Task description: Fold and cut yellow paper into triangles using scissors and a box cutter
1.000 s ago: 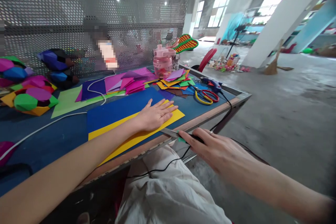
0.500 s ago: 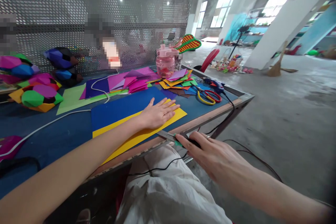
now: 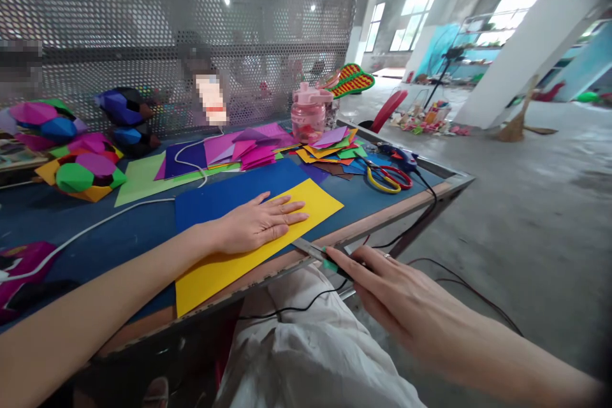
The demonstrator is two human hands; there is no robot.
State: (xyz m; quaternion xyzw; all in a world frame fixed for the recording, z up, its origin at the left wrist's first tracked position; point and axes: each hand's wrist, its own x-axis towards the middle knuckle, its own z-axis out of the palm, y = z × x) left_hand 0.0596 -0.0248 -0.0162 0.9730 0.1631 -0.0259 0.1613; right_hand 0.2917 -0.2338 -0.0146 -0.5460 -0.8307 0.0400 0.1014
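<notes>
My left hand (image 3: 255, 223) lies flat with its fingers spread on a folded yellow sheet (image 3: 210, 284). Beneath and behind the yellow sheet is a dark blue sheet (image 3: 210, 204). My right hand (image 3: 382, 280) is wrapped round the handle of a utility knife (image 3: 313, 252), forefinger stretched along its top. The knife's blade points left over the table's front edge, close to the yellow sheet's near edge. Whether the blade touches the sheet I cannot tell.
Scissors (image 3: 382, 178) and a glue gun (image 3: 396, 154) lie at the right of the table. Behind are loose coloured papers (image 3: 258, 150) and a pink bottle (image 3: 308, 113). Folded paper balls (image 3: 88, 172) stand at the left. A white cable (image 3: 105, 217) crosses the tabletop.
My left hand has slid left and nearer on the yellow sheet. More of the yellow shows, its near left corner lying closer to me. The knife stays near the table edge in my right hand.
</notes>
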